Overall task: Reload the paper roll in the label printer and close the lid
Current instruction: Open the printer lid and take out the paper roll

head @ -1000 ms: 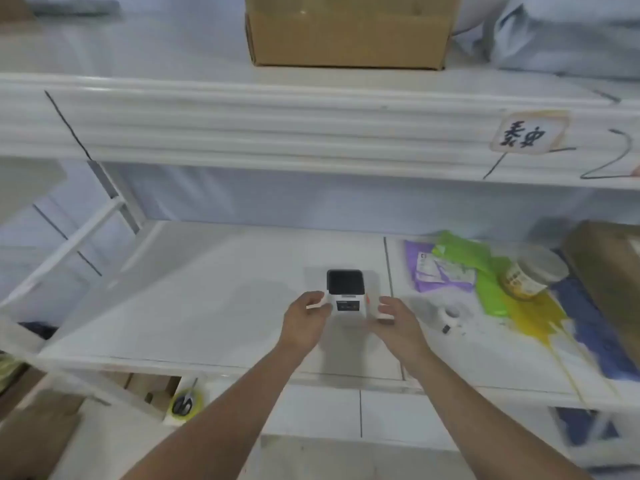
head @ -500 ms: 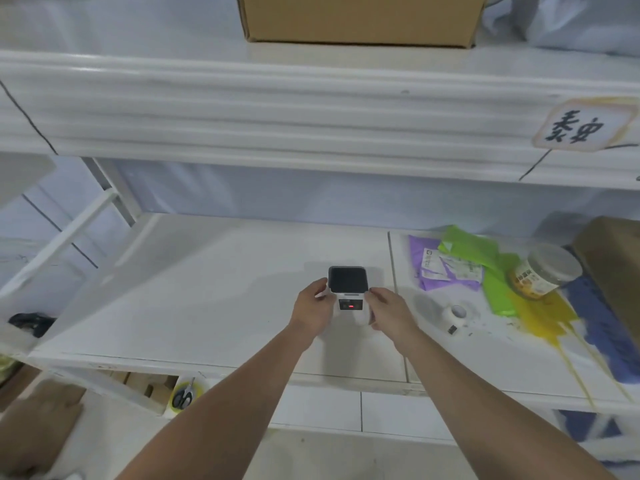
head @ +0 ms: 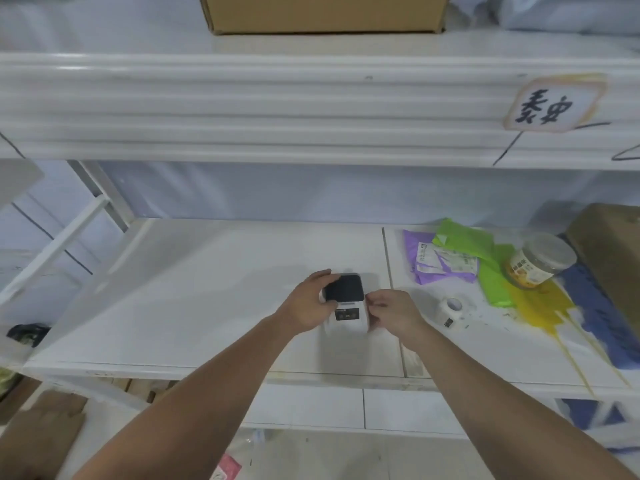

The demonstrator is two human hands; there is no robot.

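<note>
Small white label printer [head: 347,311] with black lid held on a white shelf [head: 194,292].
It is clasped by the left hand [head: 309,304] and pinched by the right hand [head: 393,311]; its labelling is unreadable.

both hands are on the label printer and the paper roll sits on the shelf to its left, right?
Not quite: in the head view the paper roll lies on the shelf to the printer's right. Both the left hand and right hand are on the label printer.

The small white label printer [head: 347,311] sits on the white shelf [head: 207,289]. Its dark lid [head: 344,288] on top looks tipped up a bit. The paper roll [head: 451,309] lies on the shelf, near the printer's right side, not touching it.
</note>
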